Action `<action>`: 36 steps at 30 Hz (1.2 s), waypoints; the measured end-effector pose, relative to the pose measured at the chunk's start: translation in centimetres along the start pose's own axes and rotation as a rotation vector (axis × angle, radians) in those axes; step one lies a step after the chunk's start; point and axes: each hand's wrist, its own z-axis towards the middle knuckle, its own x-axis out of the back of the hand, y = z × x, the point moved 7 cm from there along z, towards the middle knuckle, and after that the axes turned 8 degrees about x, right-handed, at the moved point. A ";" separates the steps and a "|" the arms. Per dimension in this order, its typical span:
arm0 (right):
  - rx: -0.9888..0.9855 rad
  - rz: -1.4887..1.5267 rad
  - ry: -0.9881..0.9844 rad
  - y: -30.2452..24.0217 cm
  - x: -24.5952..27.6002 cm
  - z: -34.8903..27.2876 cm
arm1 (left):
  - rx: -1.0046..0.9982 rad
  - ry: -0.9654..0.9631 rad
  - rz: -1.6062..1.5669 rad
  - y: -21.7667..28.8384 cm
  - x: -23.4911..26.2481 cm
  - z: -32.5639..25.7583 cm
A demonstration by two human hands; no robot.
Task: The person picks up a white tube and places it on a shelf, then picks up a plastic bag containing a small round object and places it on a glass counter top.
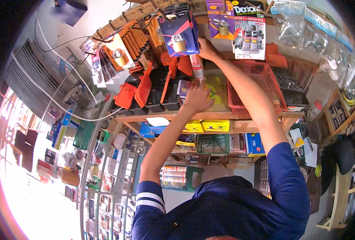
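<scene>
On the head view I have the white-and-red tube [197, 68] leaning just ahead of the left hand's [198, 97] fingers, its lower end meeting the fingertips. Those fingers point forward, slightly spread; I cannot tell whether they grip the tube. The right hand [208, 49] reaches up beyond them, its fingers partly hidden behind the blue padlock card [180, 38]; I cannot tell how far they are curled or what they hold.

For room, I read a bare patch of tabletop [221, 87] right of the left fingers, running to the red basket [274, 84], with the right forearm crossing above the basket. Left of those fingers it is tight: black bins [171, 98] with raised orange lids [144, 91] stand close. The wooden front edge [241, 116] lies nearer me than the left fingers, with 2 yellow boxes [204, 126] below it.

As for print, the tube carries red lettering lengthwise, and the blue card shows light lettering beside a red stripe. Right of the right hand's fingers, 1 white-and-red adhesive card [249, 38] has bold lettering under a black-and-yellow top, and a purple padlock card [219, 22] hangs beside it.
</scene>
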 end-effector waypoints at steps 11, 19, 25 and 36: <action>0.011 -0.095 -0.006 3.2 -1.4 0.8 | 0.245 -0.223 -0.375 -3.0 -0.7 6.4; 0.002 -0.016 0.041 0.5 0.8 0.5 | 0.205 -0.062 -0.273 -3.6 -3.0 9.4; 0.283 -0.135 0.145 -0.8 1.6 0.2 | 0.280 -0.074 -0.302 -5.5 -1.3 9.5; 0.425 -0.306 0.359 7.0 6.1 1.8 | 0.109 0.551 -0.421 -7.8 7.4 12.1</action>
